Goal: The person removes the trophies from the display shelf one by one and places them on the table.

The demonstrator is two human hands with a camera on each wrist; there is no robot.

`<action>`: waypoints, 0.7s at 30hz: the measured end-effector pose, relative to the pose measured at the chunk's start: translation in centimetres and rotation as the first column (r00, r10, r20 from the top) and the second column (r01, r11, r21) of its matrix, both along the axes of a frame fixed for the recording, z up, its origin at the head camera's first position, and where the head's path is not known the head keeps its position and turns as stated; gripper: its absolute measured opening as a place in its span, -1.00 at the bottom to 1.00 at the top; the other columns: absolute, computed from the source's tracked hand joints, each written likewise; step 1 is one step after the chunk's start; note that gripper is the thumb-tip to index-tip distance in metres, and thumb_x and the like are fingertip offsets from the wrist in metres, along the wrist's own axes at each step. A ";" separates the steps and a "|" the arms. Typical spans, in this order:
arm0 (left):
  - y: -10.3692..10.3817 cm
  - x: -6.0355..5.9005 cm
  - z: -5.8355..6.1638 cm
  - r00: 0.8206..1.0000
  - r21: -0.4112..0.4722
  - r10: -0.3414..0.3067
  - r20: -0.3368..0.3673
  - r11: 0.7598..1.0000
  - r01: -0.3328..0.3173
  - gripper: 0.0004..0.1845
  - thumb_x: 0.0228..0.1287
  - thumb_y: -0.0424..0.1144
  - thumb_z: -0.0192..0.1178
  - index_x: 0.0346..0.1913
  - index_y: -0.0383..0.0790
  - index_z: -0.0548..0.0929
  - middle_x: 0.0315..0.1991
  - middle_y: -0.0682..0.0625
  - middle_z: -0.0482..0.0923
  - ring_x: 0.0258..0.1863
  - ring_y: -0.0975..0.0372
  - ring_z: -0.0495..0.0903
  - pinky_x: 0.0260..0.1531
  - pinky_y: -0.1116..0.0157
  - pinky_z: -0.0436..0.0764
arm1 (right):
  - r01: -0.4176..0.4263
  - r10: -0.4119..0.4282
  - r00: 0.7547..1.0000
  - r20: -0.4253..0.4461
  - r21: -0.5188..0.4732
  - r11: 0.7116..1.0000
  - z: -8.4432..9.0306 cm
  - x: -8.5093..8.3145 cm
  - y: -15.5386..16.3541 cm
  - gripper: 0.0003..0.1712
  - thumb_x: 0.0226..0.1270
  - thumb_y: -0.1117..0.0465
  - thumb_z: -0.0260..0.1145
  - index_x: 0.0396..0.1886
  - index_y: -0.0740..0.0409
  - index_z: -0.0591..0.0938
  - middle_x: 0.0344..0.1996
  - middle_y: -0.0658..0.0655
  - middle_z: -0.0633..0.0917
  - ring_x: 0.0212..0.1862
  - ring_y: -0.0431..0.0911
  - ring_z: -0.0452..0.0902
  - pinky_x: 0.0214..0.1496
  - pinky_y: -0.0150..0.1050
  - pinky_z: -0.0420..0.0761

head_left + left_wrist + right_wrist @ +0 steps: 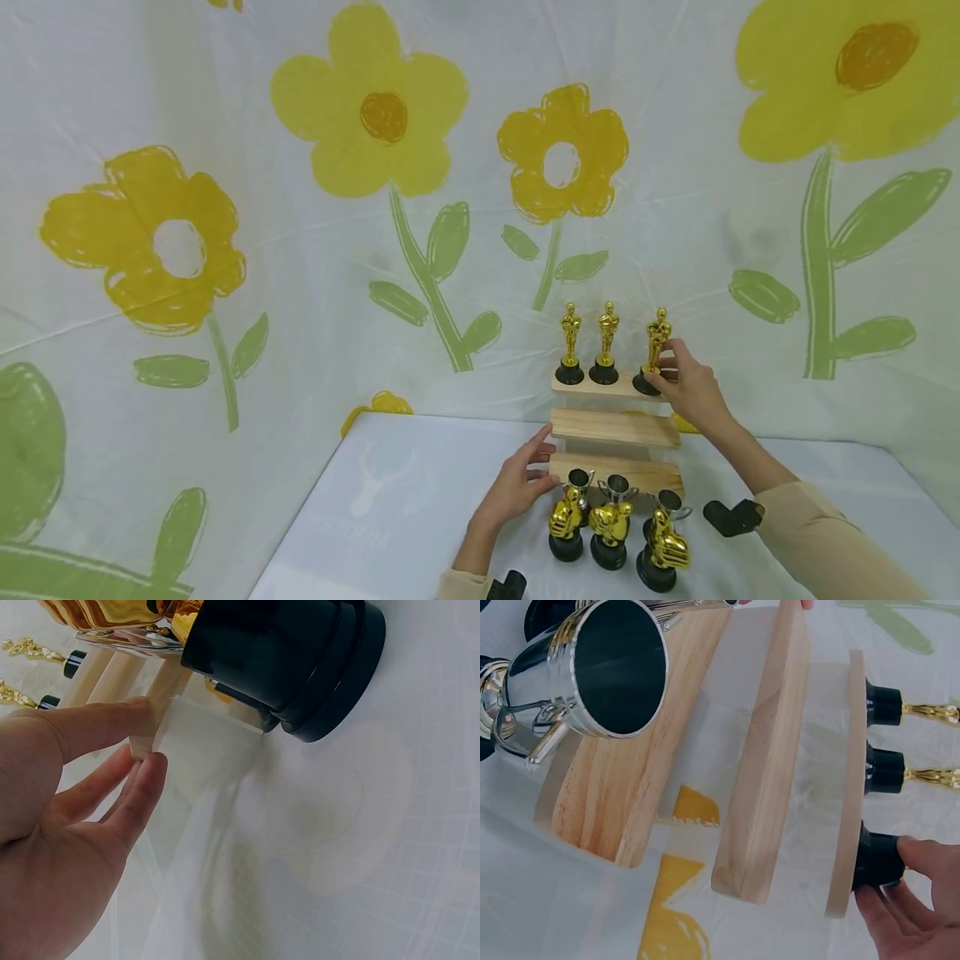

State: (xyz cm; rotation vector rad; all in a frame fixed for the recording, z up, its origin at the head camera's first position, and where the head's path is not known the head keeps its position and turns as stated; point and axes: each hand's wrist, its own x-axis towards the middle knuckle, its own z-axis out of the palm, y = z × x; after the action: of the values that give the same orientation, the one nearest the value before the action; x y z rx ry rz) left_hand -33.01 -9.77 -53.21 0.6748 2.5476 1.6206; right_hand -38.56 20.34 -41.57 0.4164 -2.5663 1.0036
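Observation:
A wooden three-tier display stand [611, 427] stands on the white table. On its top board are gold figure statuettes with black bases: a left one [570, 337], a middle one [607, 337] and a right one [657, 337]. My right hand [693, 387] pinches the black base [877, 859] of the right statuette, which touches the board's right end. At the stand's left end, my left hand [513, 483] grips a board edge [154, 712], thumb on one face and fingers on the other. The two lower boards bear nothing that I can see.
In front of the stand, gold hand-shaped trophies [611, 525] stand on the table [375, 517]. Silver cup trophies [617, 486] are just behind them, partly hidden. A flower-print cloth [315, 250] hangs close behind the stand.

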 end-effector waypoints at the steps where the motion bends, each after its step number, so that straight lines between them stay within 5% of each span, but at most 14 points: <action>1: 0.0 0.0 0.0 1.000 0.001 0.000 0.000 1.000 0.000 -0.16 0.30 -0.28 0.29 0.54 0.14 0.11 0.26 -0.19 0.48 0.20 0.06 0.54 0.09 0.34 0.64 | -0.002 0.002 1.000 -0.006 0.000 1.000 0.0 0.1 0.0 -0.46 0.39 0.29 0.27 0.23 0.36 0.27 0.01 0.62 0.58 -0.03 0.43 0.62 -0.13 0.22 0.69; 21: 0.1 0.1 0.0 1.000 0.010 0.016 0.018 1.000 -0.016 -0.15 0.28 -0.31 0.29 0.54 0.16 0.12 0.25 -0.13 0.49 0.19 0.09 0.55 0.08 0.37 0.64 | -0.038 0.039 0.996 -0.079 0.016 0.999 1.1 1.5 0.1 -0.46 0.33 0.30 0.33 0.18 0.36 0.31 -0.06 0.60 0.63 -0.09 0.39 0.65 -0.15 0.18 0.71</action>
State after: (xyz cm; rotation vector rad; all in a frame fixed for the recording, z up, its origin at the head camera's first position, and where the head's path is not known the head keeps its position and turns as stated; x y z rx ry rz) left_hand -32.91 -9.66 -53.23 0.6394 2.5403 1.6373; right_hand -37.07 20.40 -40.50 0.5014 -2.5050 0.9622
